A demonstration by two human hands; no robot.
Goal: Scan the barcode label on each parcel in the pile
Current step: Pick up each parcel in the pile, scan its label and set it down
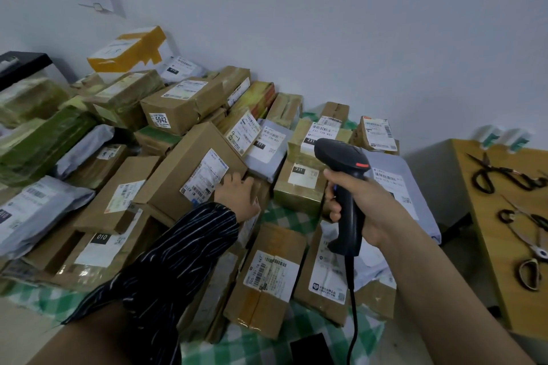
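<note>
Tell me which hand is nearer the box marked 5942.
Left. The left hand rests on a tilted box in front of the 5942 box; the right hand, gripping the scanner, is farther right.

a white sticker (161, 120) on a brown box (184, 104) reads 5942. a black tag (101, 237) on a low box (41, 256) reads 010.
</note>
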